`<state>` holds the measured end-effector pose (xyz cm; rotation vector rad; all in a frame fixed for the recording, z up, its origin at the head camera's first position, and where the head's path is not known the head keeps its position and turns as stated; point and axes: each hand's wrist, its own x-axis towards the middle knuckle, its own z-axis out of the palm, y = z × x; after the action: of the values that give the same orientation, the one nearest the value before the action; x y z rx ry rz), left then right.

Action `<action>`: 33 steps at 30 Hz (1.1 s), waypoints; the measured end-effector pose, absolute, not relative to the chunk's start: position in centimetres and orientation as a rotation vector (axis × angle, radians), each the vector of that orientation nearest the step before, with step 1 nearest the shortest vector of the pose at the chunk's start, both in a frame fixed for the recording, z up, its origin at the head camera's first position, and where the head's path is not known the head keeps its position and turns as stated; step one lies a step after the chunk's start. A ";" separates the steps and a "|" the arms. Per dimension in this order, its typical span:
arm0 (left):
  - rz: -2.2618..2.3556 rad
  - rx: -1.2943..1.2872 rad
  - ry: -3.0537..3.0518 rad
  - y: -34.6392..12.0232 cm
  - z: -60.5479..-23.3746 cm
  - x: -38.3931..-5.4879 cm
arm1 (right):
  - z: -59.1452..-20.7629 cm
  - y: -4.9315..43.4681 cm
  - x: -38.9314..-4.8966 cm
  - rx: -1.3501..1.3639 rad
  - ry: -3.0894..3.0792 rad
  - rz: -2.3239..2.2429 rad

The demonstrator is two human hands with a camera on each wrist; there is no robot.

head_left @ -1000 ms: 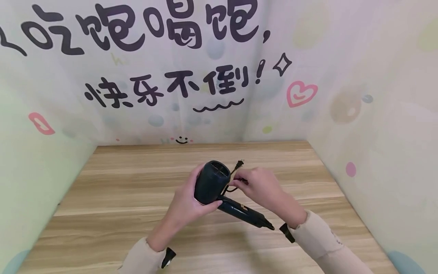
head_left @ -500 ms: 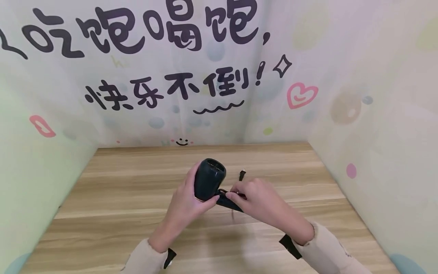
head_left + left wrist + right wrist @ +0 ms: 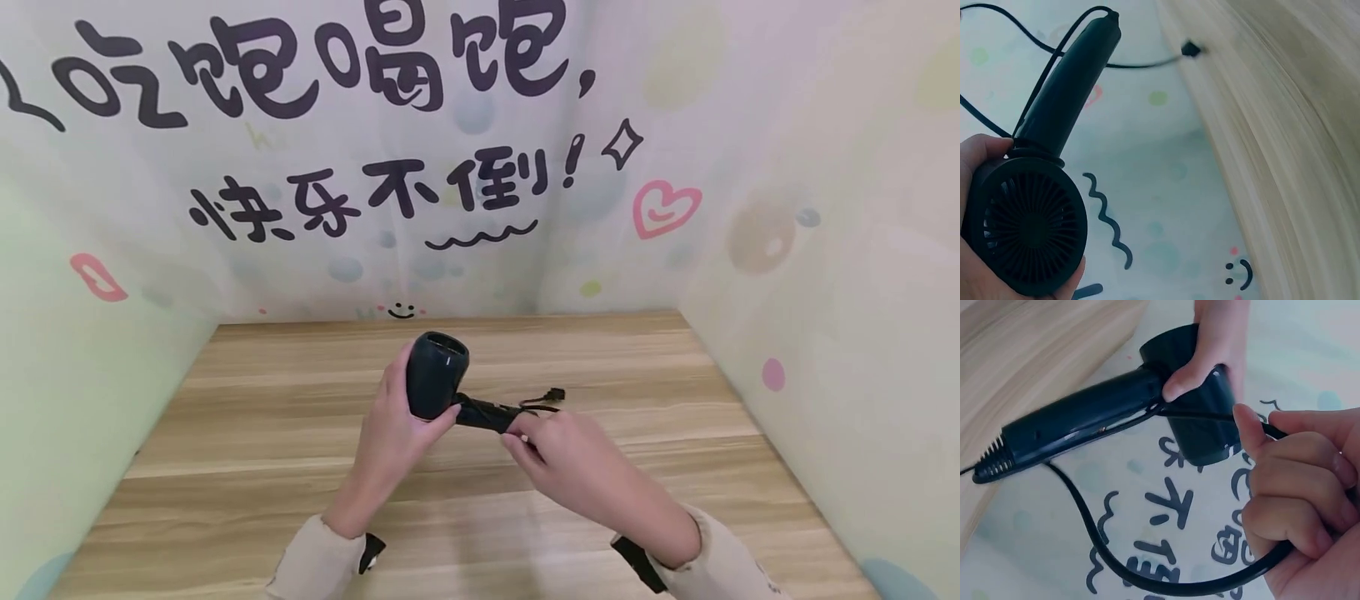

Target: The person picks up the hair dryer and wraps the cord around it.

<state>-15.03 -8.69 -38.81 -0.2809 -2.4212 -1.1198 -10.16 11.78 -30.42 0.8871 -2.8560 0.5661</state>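
Note:
My left hand [image 3: 393, 432] grips a dark hair dryer [image 3: 435, 379] round its barrel, above the table. The thumb lies where the barrel meets the handle. In the left wrist view the round intake grille [image 3: 1035, 228] faces the camera, and the handle [image 3: 1075, 81] slants up from it. A black cord [image 3: 1172, 589] passes along the handle and round its base by the barrel. My right hand [image 3: 566, 458] has its fingers curled round the cord, beside the handle's end; in the right wrist view a slack loop hangs from it. The plug [image 3: 556, 394] dangles beyond the right hand.
A wood-grain table [image 3: 247, 467] lies below both hands. Behind it stands a pale wall sheet [image 3: 480, 275] with black lettering and drawings, and similar pale walls close in the left and right sides.
The hair dryer has shifted left and slightly up in the left hand. The right hand has drawn the cord across and along the handle, and the plug has swung from upright to sideways.

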 end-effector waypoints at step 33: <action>-1.893 -0.046 -1.982 -8.7 -36.6 -14.9 | -38.9 7.4 -11.9 1.058 -2.796 0.717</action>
<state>-14.89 -8.71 -36.59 -0.0462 -1.9816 -1.8932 -11.89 7.40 -38.91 1.0577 -2.7960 0.7175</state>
